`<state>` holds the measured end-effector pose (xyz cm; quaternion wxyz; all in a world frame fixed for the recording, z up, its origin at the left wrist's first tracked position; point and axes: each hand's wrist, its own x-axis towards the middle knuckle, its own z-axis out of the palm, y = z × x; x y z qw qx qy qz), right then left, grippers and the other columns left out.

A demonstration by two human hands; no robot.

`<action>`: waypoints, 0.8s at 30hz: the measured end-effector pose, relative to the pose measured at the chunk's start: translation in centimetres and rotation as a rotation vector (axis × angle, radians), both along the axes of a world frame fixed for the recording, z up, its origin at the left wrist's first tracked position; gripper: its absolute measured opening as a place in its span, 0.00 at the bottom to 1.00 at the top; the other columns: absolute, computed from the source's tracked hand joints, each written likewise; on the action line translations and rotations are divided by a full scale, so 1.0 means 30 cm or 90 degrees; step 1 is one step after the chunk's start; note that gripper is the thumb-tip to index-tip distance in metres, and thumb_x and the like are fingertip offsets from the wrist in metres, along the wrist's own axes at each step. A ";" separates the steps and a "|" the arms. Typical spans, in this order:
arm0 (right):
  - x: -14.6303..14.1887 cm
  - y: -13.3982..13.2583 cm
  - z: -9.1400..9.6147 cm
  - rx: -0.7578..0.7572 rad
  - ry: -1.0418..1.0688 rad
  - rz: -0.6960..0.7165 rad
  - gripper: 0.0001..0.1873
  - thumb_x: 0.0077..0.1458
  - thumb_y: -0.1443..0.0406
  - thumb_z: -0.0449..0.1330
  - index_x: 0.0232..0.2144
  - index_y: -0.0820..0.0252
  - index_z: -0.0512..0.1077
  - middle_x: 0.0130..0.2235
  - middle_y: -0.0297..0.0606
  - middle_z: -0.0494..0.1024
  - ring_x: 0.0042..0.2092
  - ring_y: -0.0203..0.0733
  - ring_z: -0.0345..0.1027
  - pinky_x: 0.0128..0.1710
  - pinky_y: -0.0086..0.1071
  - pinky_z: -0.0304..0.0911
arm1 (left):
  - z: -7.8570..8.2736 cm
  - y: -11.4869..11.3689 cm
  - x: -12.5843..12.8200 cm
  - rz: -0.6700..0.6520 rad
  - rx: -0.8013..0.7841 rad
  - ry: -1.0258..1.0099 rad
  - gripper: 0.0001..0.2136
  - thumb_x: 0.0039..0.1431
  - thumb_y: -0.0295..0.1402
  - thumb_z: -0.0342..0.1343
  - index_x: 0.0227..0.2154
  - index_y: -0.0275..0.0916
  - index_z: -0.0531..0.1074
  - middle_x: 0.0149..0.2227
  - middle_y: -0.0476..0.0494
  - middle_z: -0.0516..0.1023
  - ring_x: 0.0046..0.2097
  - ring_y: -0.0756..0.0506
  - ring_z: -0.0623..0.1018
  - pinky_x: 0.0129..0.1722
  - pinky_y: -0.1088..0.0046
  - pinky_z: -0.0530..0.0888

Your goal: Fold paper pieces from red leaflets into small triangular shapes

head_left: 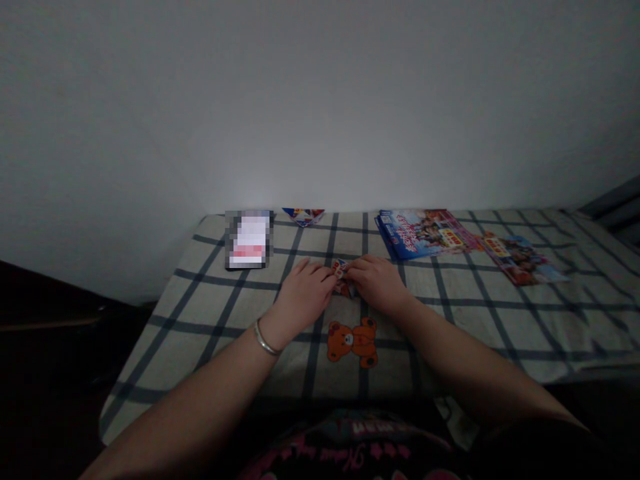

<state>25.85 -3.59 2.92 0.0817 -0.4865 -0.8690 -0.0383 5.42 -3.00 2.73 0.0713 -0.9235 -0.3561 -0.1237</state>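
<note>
My left hand [304, 293] and my right hand [377, 283] meet in the middle of a checked cloth [450, 313]. Both pinch a small piece of colourful folded paper [341, 275] that lies between them on the cloth. The fingers of each hand are pressed on the paper's edges. A silver bangle [263, 340] sits on my left wrist.
A phone with a lit screen [249, 239] lies at the back left. A small folded paper shape [303, 216] rests by the wall. Colourful magazines [423, 232] and another leaflet [520, 259] lie at the back right. An orange bear print [354, 340] marks the cloth.
</note>
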 end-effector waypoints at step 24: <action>-0.028 -0.004 -0.007 0.020 -0.021 -0.085 0.12 0.66 0.65 0.52 0.44 0.56 0.75 0.46 0.39 0.79 0.46 0.47 0.66 0.42 0.35 0.62 | -0.021 -0.026 0.025 0.054 0.025 0.009 0.22 0.62 0.32 0.51 0.60 0.36 0.66 0.61 0.39 0.69 0.61 0.34 0.66 0.62 0.46 0.58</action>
